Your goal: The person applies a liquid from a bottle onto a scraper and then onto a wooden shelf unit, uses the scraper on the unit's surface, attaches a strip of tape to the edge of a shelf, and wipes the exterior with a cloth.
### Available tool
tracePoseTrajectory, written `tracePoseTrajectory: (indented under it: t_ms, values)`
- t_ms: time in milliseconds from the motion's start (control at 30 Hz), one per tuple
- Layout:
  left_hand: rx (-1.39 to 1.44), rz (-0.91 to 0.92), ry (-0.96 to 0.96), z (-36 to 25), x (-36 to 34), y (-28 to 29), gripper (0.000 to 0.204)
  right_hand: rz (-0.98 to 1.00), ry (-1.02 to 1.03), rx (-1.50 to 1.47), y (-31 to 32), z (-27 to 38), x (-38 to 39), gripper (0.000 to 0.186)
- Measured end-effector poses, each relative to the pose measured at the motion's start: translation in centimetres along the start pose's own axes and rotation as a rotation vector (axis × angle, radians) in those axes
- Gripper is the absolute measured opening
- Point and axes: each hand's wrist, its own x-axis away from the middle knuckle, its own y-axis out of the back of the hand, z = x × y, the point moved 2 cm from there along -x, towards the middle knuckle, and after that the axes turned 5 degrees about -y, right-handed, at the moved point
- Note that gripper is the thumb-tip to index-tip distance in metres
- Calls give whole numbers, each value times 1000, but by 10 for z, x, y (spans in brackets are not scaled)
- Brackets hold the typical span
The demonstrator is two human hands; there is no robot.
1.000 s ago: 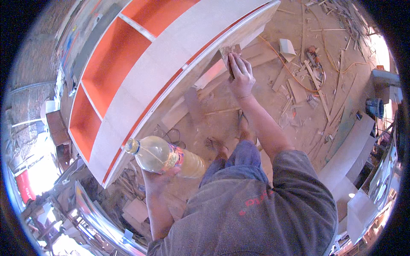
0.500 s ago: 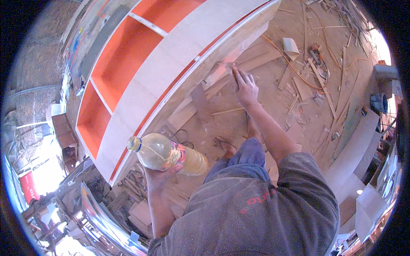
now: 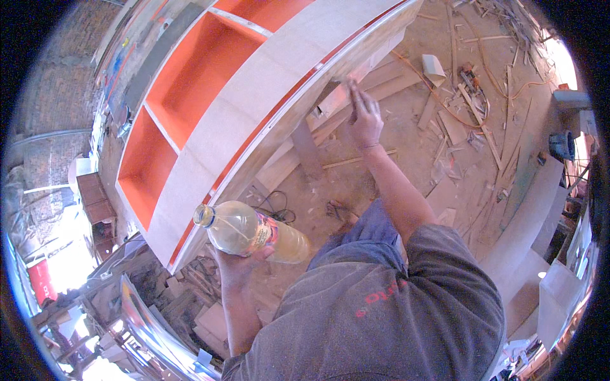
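My left hand (image 3: pixel 236 261) is wrapped round a clear plastic bottle (image 3: pixel 254 233) of cloudy yellowish liquid. The bottle lies tilted, its uncapped-looking neck toward the left and a colourful label round its middle. Close by stands a long, curved shelf unit (image 3: pixel 222 149) with a pale front band and orange compartments. My right hand (image 3: pixel 365 124) is raised beside the unit's near side, fingers bent and drawn together. Whatever sits at its fingertips, if anything, is too small to make out. A pinkish-orange patch shows on the panel just past those fingers.
Wood strips and offcuts (image 3: pixel 451 130) litter the dusty floor on the right, with an orange cord (image 3: pixel 438 95) running among them. A dark cable (image 3: pixel 276 209) lies beneath the unit. Curved pale sheets (image 3: pixel 518 238) lean at the far right; a dark bucket (image 3: pixel 562 145) stands behind them.
My right hand has shifted slightly, its fingertips now a little higher and straighter. The view has turned a little, so the shelf unit appears further right. The bottle stays in my left hand.
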Motion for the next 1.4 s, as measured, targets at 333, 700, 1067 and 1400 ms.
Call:
tracePoseTrajectory:
  t_ms: [333, 700, 1067, 1400]
  values:
    - [32, 18, 10, 3, 10, 16, 91, -84, 143, -4, -12, 13, 12, 58]
    - [11, 18, -29, -4, 16, 30, 92, 247, 192, 122, -20, -6, 61, 57]
    - [44, -39, -117, 11, 40, 53, 91, -20, 47, -32, -10, 80, 46, 70]
    - [39, -277, 8, 23, 72, 65, 93, -101, 92, -63, 0, 72, 22, 59]
